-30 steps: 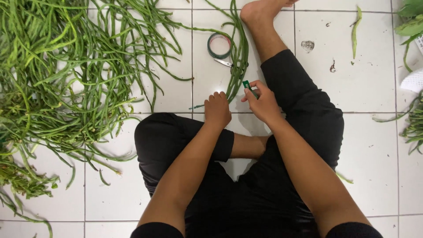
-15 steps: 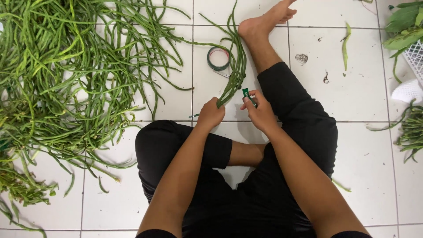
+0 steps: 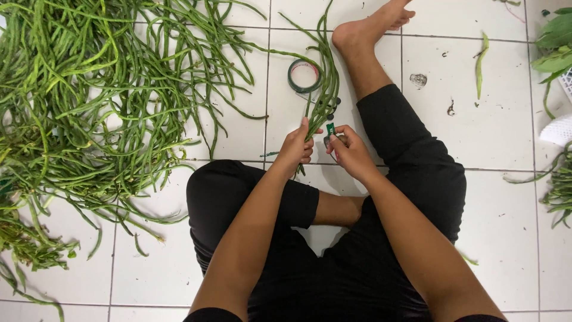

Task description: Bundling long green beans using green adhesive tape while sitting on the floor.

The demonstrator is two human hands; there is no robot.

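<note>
Green long-bean bundle (image 3: 326, 89) gripped in closed left hand (image 3: 296, 148), right hand (image 3: 348, 154) pinching green tape end (image 3: 330, 129) alongside.

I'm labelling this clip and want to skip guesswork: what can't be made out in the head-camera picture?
- Lower end of the bean bundle: hidden inside the left hand.
- The small green piece pinched by the right hand: too small to identify.
- Dark tool beside the tape roll: covered by the bundle.
- Bean pile: cut off by the left and top edges.
- White basket: cut off by the right edge.
</note>
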